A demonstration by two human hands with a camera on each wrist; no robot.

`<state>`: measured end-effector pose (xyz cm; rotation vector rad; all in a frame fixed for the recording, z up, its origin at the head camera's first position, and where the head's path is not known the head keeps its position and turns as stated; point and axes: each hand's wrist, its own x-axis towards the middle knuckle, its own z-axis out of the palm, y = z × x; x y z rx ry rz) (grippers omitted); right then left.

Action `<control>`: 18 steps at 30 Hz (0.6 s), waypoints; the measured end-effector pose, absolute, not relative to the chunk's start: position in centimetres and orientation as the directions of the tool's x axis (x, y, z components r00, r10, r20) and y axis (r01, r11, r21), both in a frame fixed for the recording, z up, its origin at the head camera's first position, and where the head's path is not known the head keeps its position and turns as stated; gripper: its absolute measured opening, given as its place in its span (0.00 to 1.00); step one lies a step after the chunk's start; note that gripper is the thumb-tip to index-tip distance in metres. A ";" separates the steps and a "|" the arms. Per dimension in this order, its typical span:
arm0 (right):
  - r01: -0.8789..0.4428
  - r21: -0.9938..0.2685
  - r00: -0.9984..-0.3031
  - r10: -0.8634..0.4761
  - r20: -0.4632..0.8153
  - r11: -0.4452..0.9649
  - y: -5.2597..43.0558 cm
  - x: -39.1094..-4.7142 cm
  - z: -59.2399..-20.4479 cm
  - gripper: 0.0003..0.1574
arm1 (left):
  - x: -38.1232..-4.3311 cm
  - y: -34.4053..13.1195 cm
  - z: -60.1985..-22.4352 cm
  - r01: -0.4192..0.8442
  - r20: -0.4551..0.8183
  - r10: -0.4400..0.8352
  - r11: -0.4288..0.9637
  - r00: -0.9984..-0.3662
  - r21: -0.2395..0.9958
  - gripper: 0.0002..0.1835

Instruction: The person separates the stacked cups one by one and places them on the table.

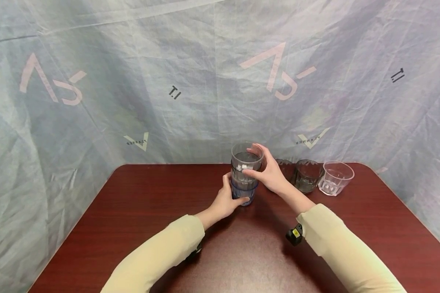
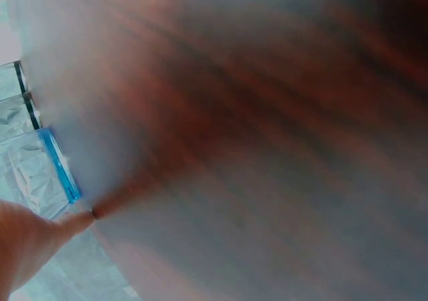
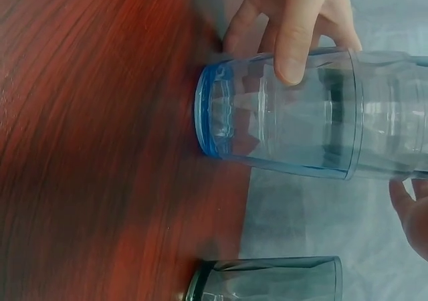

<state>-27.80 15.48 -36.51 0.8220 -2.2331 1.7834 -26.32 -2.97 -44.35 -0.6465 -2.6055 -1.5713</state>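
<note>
A stack of see-through plastic cups stands upright on the table. At its bottom is a blue-tinted cup [image 1: 244,194] [image 3: 287,117], which my left hand [image 1: 221,202] [image 3: 301,13] grips low down, thumb in front and fingers around the far left side. Above it are a darker rim and a clear cup [image 1: 242,156] at the top. My right hand [image 1: 273,175] holds the stack's upper part from the right, thumb in front and fingers behind the rim. In the left wrist view, a thumb [image 2: 40,237] lies beside the blue-based cup [image 2: 57,167].
Right of the stack, two dark grey cups, one partly hidden behind my right hand and the other [image 1: 307,179] in sight, stand in a row with a clear cup [image 1: 335,179]. They sit near the back edge of the dark red table [image 1: 161,195]. A printed grey cloth [image 1: 198,122] hangs behind.
</note>
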 end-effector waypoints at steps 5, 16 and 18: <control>-0.543 -0.830 -0.817 -0.307 0.487 0.130 15.3 -27.7 -36.4 0.52 | -26.3 -2.9 -44.3 0.381 0.256 0.333 0.397 -0.908 0.835 0.48; -0.578 -0.805 -0.800 -0.284 0.529 0.129 14.3 -25.6 -34.0 0.51 | -26.4 -3.0 -44.5 0.371 0.246 0.331 0.395 -0.911 0.840 0.47; -0.590 -0.797 -0.795 -0.266 0.546 0.129 14.3 -25.5 -33.8 0.52 | -26.4 -2.9 -44.4 0.370 0.246 0.331 0.397 -0.911 0.840 0.47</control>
